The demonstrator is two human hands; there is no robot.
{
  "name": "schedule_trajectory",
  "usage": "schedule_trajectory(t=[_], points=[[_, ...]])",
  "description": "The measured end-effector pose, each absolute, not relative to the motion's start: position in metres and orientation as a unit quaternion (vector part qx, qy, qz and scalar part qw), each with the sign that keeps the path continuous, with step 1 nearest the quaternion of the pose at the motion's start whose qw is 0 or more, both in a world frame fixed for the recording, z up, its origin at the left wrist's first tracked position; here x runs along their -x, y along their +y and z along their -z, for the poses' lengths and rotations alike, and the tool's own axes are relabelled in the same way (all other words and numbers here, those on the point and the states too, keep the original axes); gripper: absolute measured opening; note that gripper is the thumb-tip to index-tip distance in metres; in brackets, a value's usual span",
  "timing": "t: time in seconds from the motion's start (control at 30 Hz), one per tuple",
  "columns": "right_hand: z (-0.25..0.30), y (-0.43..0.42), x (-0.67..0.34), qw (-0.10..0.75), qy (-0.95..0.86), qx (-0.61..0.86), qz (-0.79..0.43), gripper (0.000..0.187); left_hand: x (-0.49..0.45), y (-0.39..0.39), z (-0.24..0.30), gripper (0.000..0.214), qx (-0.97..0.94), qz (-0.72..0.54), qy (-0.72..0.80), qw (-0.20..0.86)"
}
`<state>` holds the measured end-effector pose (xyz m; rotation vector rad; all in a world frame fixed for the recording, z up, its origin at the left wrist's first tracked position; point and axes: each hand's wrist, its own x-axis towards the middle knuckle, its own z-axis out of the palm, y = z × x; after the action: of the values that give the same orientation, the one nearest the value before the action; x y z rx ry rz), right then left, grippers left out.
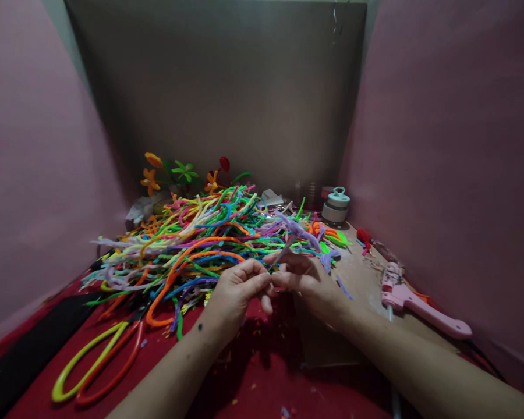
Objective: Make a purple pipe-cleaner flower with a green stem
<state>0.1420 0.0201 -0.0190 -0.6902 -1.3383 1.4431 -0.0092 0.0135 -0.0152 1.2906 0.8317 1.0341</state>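
Note:
My left hand [240, 291] and my right hand [303, 279] meet over the middle of the red surface, fingertips pinched together on the thin stem of a purple pipe-cleaner flower [299, 231]. The flower's fuzzy petals stick up and to the right above my right hand. Just behind both hands lies a big heap of pipe cleaners [192, 244] in several bright colours.
Scissors with yellow and orange handles [98, 364] lie front left. A pink glue gun [414, 302] rests on brown card at right. Finished pipe-cleaner flowers [179, 171] and a small round reel [335, 206] stand at the back. Pink walls close in both sides.

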Motion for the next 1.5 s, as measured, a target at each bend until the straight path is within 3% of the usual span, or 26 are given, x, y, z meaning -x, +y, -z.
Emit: schedule_trajectory(t=[0.27,0.63,0.8,0.93,1.03,1.27,1.5], points=[[0.0250,0.0235,-0.1437,0.508,-0.567,0.250,-0.598,0.027,0.0123,0.0154,0.0211,0.017,-0.487,-0.414,0.314,0.702],[0.0208,0.0199,-0.1413,0.534,-0.552,0.259,-0.586,0.016,0.0114,0.0114,0.0201,0.022,-0.482,-0.375,0.302,0.732],[0.0233,0.0220,-0.1408,0.536,-0.531,0.271,-0.598,0.015,0.0096,0.0126,0.0150,0.026,-0.569,-0.385,0.350,0.636],[0.0221,0.0225,-0.1403,0.547,-0.535,0.315,-0.561,0.015,0.0069,0.0119,0.0118,0.012,-0.592,-0.438,0.418,0.533],[0.0200,0.0217,-0.1406,0.537,-0.542,0.335,-0.552,0.015,0.0059,0.0101,0.0115,0.012,-0.594,-0.446,0.428,0.515],[0.0263,0.0261,-0.1444,0.489,-0.538,0.257,-0.636,0.040,0.0100,0.0111,0.0154,0.017,-0.560,-0.414,0.345,0.629],[0.0253,0.0244,-0.1435,0.485,-0.545,0.249,-0.637,0.026,0.0086,0.0102,0.0170,0.021,-0.454,-0.415,0.267,0.742]])
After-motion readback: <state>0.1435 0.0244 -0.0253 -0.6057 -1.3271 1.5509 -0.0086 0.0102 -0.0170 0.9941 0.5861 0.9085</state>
